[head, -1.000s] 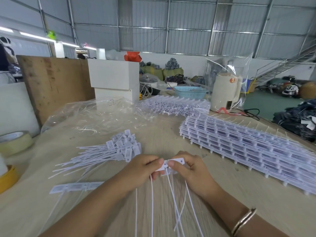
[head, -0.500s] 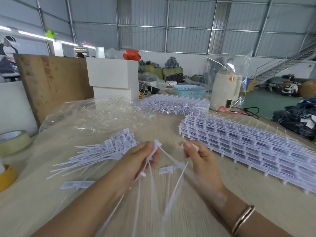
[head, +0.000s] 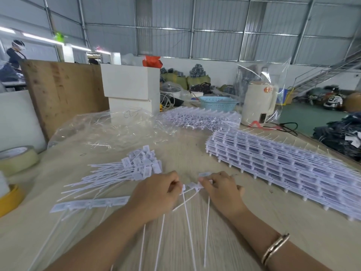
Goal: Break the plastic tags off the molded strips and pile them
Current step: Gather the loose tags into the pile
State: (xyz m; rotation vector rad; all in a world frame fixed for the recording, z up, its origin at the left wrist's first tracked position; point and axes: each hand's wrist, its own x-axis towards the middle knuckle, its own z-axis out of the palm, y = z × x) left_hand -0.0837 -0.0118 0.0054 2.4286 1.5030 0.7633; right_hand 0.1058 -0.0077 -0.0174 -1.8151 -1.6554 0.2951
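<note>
My left hand [head: 156, 194] and my right hand [head: 220, 190] sit close together low over the table, each pinching the white heads of plastic tags [head: 192, 186] joined between them. Several thin white tails hang from the hands toward me. A pile of loose separated tags [head: 127, 169] lies just left and beyond my left hand. A short strip of joined tags [head: 89, 203] lies flat at the left. Stacked molded strips [head: 283, 165] stretch along the right side, and another heap [head: 201, 118] lies farther back.
A crumpled clear plastic bag [head: 117, 130] covers the far-left table. Tape rolls [head: 17, 159] sit at the left edge, with a wooden board and white boxes [head: 130, 83] behind. A blue basket [head: 217, 102] and a cream appliance [head: 259, 102] stand at the back.
My hands have come back together and dropped toward the table. Half a second ago they were raised and apart with tags pulled loose between them.
</note>
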